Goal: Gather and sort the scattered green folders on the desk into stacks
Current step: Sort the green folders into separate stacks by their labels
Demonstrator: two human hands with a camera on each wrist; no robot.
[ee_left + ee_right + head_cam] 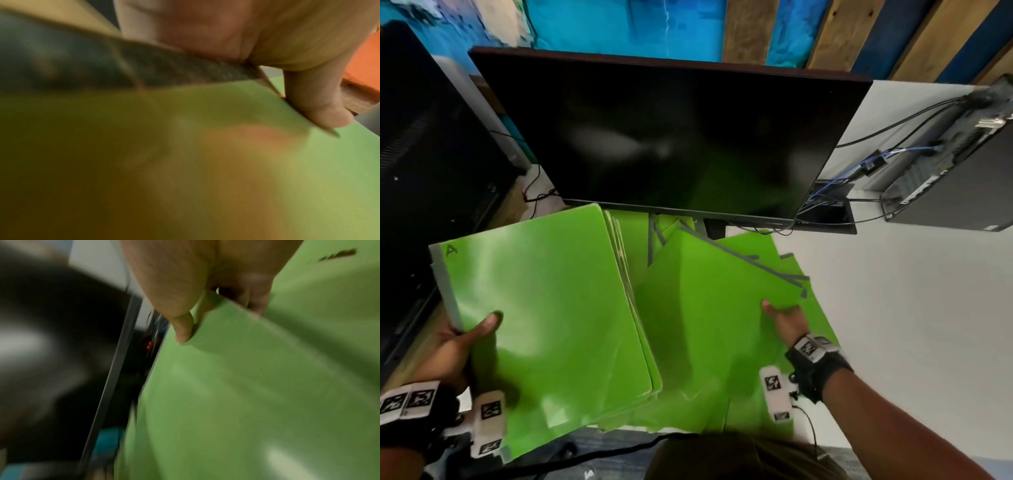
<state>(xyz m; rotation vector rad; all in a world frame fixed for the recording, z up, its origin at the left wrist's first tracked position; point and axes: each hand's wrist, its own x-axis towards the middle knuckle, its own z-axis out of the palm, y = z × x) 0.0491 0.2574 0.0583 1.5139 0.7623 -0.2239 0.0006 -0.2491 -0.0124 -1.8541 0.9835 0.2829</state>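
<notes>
A thick stack of green folders, its top one marked "A" at the far left corner, is lifted above the desk's left side. My left hand grips its near left edge, thumb on top and fingers underneath. Several loose green folders lie fanned over the desk's middle. My right hand pinches the right edge of one loose green folder with grey edge strips, thumb on top, fingers hidden beneath it. That folder's edge is raised.
A dark monitor stands right behind the folders, its base partly under them. A second black screen is at the left. A computer case with cables lies at the back right. White desk surface shows to the right.
</notes>
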